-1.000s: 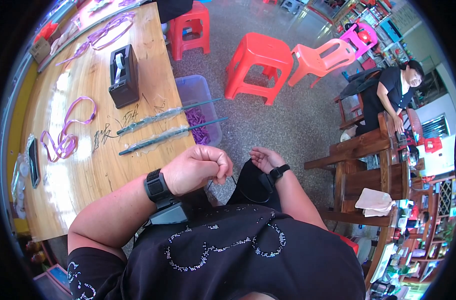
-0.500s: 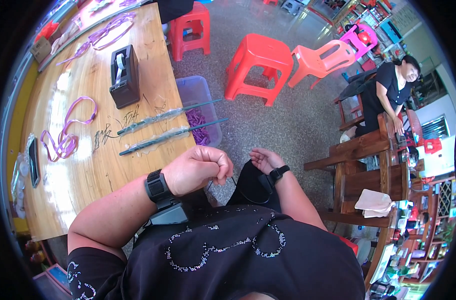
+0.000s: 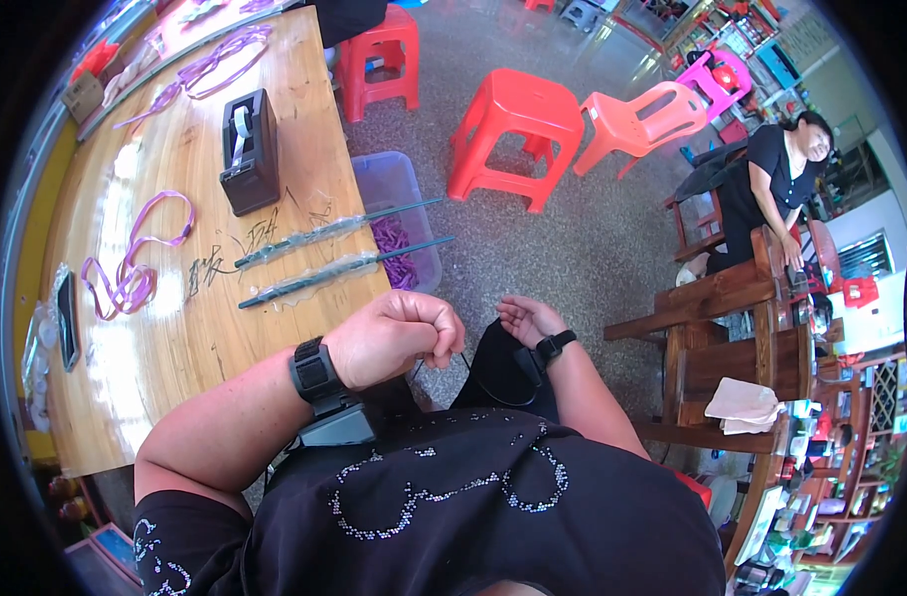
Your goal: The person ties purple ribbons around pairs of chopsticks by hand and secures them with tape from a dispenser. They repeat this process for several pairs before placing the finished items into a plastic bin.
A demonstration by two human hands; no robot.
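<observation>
In the head view, a thin dark thread [image 3: 460, 360] is pinched in the clenched left hand [image 3: 399, 336] above the lap; the right hand [image 3: 526, 320] is held open, palm up, empty. The thread could slip free, judged by its slackness, or be snagged on the wooden table's [image 3: 175, 328] edge.

Bright daylight fills my view. It glares white off the wooden surface [image 3: 175, 298] toward nine o'clock, washing out the grain there. The floor [image 3: 573, 238] is evenly lit, with soft shadows under the stools [image 3: 513, 129]. The fisheye bends edges toward a black rim. My shirt [image 3: 453, 526] at six o'clock looks slightly soft.
</observation>
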